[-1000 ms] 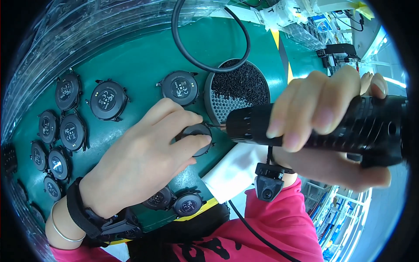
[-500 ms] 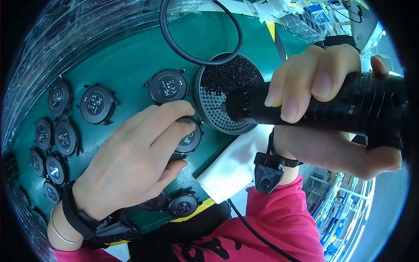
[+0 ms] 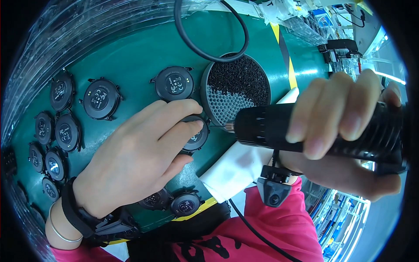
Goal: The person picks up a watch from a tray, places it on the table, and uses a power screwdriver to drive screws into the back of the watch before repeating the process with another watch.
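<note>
My left hand (image 3: pixel 135 153) lies over a round black watch case (image 3: pixel 198 137), its fingers and thumb curled about the rim and holding it on the table. In my right hand (image 3: pixel 336 118) is a black electric screwdriver (image 3: pixel 262 126), gripped lengthwise and pointing left. Its thin bit reaches the right edge of the held watch case; whether a screw sits on the tip is too small to tell. Just beyond the bit stands a round grey dish (image 3: pixel 204 94) with a perforated plate, partly covered by many tiny black screws (image 3: pixel 240 78).
Several more watch cases (image 3: pixel 101 99) lie back-up at left, with one watch case (image 3: pixel 174 83) beside the dish and others near the front edge. A white cloth (image 3: pixel 231 170) lies under my right wrist. A black cable loop (image 3: pixel 187 41) hangs over the far side. Clear plastic sheeting (image 3: pixel 48 48) borders the left.
The screwdriver has come nearer to me, its bit passing from over the perforated dish to the held watch case's edge. My left hand keeps its hold on that case.
</note>
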A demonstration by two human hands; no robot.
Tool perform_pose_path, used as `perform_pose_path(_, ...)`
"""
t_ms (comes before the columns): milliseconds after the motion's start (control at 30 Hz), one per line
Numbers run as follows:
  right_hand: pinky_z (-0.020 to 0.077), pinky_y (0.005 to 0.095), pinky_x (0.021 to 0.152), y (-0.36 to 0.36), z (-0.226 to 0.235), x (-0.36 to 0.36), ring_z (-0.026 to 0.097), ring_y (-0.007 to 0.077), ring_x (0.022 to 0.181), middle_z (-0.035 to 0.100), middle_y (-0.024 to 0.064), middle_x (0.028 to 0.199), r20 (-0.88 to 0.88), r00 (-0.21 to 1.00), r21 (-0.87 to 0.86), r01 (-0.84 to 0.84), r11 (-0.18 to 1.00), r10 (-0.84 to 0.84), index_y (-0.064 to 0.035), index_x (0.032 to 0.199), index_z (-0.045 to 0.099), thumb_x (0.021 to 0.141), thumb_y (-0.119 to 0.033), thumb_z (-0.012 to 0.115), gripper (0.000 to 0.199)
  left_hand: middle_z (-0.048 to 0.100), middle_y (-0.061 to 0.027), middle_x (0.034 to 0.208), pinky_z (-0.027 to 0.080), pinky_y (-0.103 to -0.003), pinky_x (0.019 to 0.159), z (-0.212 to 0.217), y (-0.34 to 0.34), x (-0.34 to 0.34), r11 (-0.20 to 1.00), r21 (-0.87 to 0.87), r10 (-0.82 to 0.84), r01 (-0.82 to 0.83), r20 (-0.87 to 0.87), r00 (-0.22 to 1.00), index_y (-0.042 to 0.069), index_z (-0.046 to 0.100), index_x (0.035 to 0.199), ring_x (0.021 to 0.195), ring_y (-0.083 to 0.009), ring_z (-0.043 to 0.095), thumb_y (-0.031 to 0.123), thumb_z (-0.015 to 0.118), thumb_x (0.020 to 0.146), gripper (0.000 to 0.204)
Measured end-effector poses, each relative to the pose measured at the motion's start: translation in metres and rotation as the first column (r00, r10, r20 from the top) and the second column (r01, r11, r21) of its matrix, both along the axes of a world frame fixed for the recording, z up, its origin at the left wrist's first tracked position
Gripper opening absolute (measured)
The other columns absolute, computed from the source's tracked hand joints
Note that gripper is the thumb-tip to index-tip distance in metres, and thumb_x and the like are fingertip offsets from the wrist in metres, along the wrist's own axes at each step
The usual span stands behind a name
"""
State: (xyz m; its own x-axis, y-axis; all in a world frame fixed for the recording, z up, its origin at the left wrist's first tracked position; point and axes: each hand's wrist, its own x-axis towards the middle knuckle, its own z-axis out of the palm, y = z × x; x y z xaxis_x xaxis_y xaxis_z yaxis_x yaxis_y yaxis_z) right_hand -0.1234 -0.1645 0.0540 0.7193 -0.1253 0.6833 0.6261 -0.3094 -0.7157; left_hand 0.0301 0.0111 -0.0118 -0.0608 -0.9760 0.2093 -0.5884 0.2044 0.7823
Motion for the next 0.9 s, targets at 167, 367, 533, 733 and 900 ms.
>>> perform_pose_path(167, 0.0513, 0.0309, 0.049, -0.001, 0.002, -0.001, 0.06, 0.0183, 0.062, 0.054, 0.0127, 0.098, -0.007, 0.999, 0.008, -0.044, 0.999, 0.044, 0.0012, 0.138, 0.037, 0.087, -0.063, 0.068, 0.088, 0.059, -0.0143, 0.131, 0.053, -0.043, 0.093, 0.0, 0.0, -0.001, 1.0, 0.009, 0.008, -0.008, 0.002, 1.0, 0.002, 0.065, 0.115, 0.11, -0.0368, 0.062, 0.005, 0.083, 0.068, 0.051)
perform_pose_path(367, 0.0515, 0.032, 0.048, -0.008, 0.004, 0.001, 0.06, 0.0197, 0.061, 0.055, 0.0128, 0.097, -0.018, 0.996, 0.008, -0.087, 0.996, 0.087, 0.002, 0.138, 0.038, 0.088, -0.064, 0.066, 0.088, 0.059, -0.014, 0.13, 0.053, -0.043, 0.093, -0.001, 0.0, -0.002, 1.0, -0.016, 0.008, -0.008, -0.005, 1.0, 0.002, 0.065, 0.113, 0.11, -0.0367, 0.062, 0.006, 0.083, 0.068, 0.049)
perform_pose_path(533, 0.0517, 0.033, 0.048, -0.011, 0.001, 0.001, 0.059, 0.0209, 0.06, 0.055, 0.0129, 0.095, -0.015, 0.991, 0.01, -0.133, 0.991, 0.133, 0.0028, 0.137, 0.039, 0.088, -0.065, 0.065, 0.087, 0.059, -0.0136, 0.129, 0.054, -0.042, 0.09, -0.001, -0.001, -0.002, 0.999, -0.026, 0.019, -0.019, 0.009, 1.0, 0.003, 0.066, 0.111, 0.106, -0.0357, 0.062, 0.008, 0.084, 0.068, 0.047)
perform_pose_path(733, 0.0519, 0.0341, 0.047, -0.012, 0.002, 0.0, 0.059, 0.0223, 0.059, 0.055, 0.013, 0.094, -0.009, 0.986, 0.004, -0.169, 0.986, 0.169, 0.0036, 0.137, 0.04, 0.089, -0.066, 0.063, 0.087, 0.059, -0.0124, 0.125, 0.053, -0.041, 0.084, 0.001, 0.0, 0.001, 0.998, -0.056, 0.007, -0.003, 0.069, 0.998, 0.004, 0.066, 0.111, 0.097, -0.0332, 0.062, 0.01, 0.085, 0.067, 0.049)
perform_pose_path(900, 0.0506, 0.0352, 0.048, -0.016, 0.007, -0.013, 0.058, 0.0213, 0.059, 0.055, 0.0124, 0.093, 0.008, 0.995, 0.077, 0.095, 0.992, -0.096, 0.0, 0.135, 0.045, 0.086, -0.075, 0.056, 0.09, 0.058, -0.0114, 0.123, 0.051, -0.043, 0.086, 0.007, 0.0, 0.005, 1.0, -0.006, 0.022, -0.021, 0.093, 0.995, 0.006, 0.066, 0.113, 0.1, -0.033, 0.058, 0.014, 0.085, 0.066, 0.051)
